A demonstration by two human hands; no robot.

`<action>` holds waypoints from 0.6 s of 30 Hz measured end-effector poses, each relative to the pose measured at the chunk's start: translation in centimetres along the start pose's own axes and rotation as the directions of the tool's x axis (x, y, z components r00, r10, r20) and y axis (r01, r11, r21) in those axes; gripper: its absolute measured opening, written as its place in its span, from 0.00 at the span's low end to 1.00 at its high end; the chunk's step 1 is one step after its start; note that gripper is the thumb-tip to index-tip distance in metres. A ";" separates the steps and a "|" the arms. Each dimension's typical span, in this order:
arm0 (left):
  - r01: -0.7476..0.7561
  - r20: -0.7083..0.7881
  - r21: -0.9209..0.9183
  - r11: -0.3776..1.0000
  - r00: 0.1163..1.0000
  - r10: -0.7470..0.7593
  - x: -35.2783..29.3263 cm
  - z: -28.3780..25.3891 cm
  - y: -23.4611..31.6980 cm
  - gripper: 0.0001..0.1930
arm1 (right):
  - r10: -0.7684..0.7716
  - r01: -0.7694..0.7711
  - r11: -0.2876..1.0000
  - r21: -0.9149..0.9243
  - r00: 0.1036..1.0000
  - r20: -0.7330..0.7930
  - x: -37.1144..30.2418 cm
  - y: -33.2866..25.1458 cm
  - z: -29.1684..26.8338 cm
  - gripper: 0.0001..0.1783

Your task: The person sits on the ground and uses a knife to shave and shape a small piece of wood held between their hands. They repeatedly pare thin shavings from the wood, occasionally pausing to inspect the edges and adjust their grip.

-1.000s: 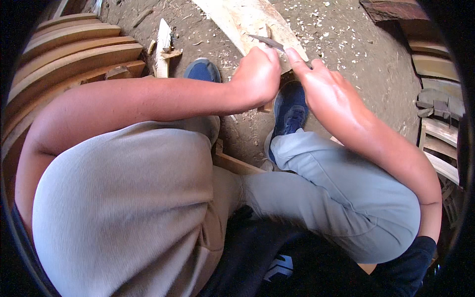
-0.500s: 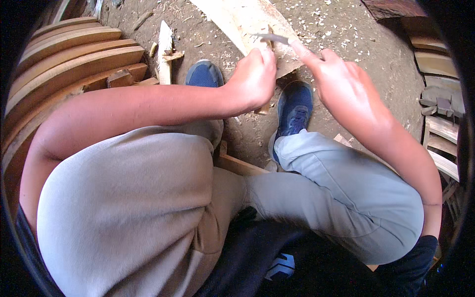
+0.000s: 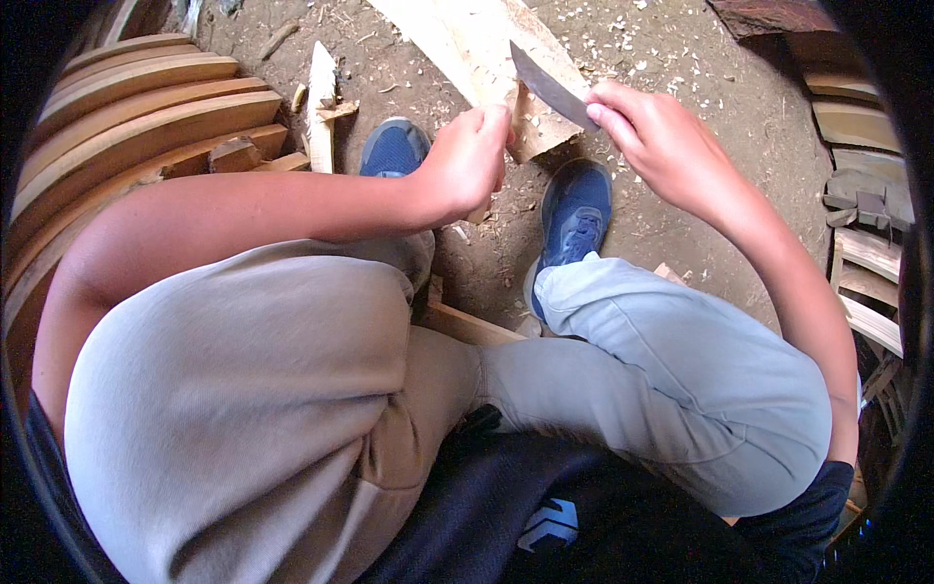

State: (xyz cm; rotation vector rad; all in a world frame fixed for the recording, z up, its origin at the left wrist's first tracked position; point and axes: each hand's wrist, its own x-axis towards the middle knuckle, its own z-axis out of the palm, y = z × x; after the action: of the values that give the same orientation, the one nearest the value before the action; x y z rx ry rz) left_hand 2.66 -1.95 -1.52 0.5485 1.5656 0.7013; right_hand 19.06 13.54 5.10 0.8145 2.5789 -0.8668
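Note:
My right hand (image 3: 662, 136) is closed around the handle of a knife (image 3: 551, 90). Its dark, curved blade points up and left, over a pale wooden plank (image 3: 438, 34) on the ground. To the left of the blade, my left hand (image 3: 467, 156) is a fist gripping a thin wooden stick (image 3: 478, 212). The stick's lower end shows beneath the fist; most of it is hidden by my fingers. The blade and the left hand are apart. Both hands are out beyond my knees, near the plank's close end.
Curved wooden boards (image 3: 146, 107) are stacked at the left. A pale split piece of wood (image 3: 321, 107) lies by my left shoe (image 3: 394, 148). My right shoe (image 3: 576, 219) is just below the plank's end. Shavings litter the dirt floor (image 3: 671, 68); more timber (image 3: 861, 127) lines the right side.
My left hand has drawn back left and slightly toward me with the stick. The knife has separated from it; its blade has swung from nearly level to a steeper slant.

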 end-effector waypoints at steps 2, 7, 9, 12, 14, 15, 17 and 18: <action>0.034 0.011 -0.041 0.999 0.999 -0.034 0.1 -0.1 -0.6 0.24 | 0.040 -0.039 0.998 -0.038 0.999 0.017 0.2 -0.1 0.0 0.17; 0.064 0.028 -0.059 0.996 0.998 -0.062 0.0 -0.2 -0.4 0.25 | -0.004 0.002 0.998 -0.056 0.999 -0.034 0.4 0.8 0.7 0.17; 0.066 0.020 -0.050 0.997 0.998 -0.065 0.0 -0.3 -0.6 0.25 | 0.001 -0.001 0.998 -0.067 1.000 -0.002 0.7 0.4 0.4 0.16; 0.047 0.010 -0.024 0.999 0.999 -0.047 0.0 -0.5 -0.8 0.25 | 0.018 -0.015 0.994 -0.112 0.999 0.032 1.1 -0.3 -0.4 0.15; 0.028 0.019 -0.014 1.000 0.999 -0.028 0.0 -0.7 -0.8 0.25 | 0.030 -0.024 0.989 -0.144 0.999 0.038 1.2 -0.4 -0.6 0.15; 0.027 0.025 -0.022 0.999 0.999 -0.027 0.0 -0.7 -0.7 0.24 | 0.035 -0.029 0.987 -0.155 0.999 0.036 1.3 -0.4 -0.6 0.15; 0.026 0.032 -0.038 0.999 0.999 -0.025 -0.1 -0.7 -0.7 0.24 | 0.034 -0.028 0.985 -0.171 0.999 0.034 1.4 -0.4 -0.7 0.14; 0.013 0.029 -0.037 0.999 1.000 -0.012 -0.1 -0.7 -0.7 0.24 | 0.029 -0.022 0.984 -0.174 0.999 0.035 1.4 -0.4 -0.7 0.14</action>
State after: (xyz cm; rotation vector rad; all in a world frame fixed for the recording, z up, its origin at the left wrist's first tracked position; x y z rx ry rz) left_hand 1.99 -2.64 -1.94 0.5189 1.5256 0.7089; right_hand 17.62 14.32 5.25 0.7713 2.5622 -0.6323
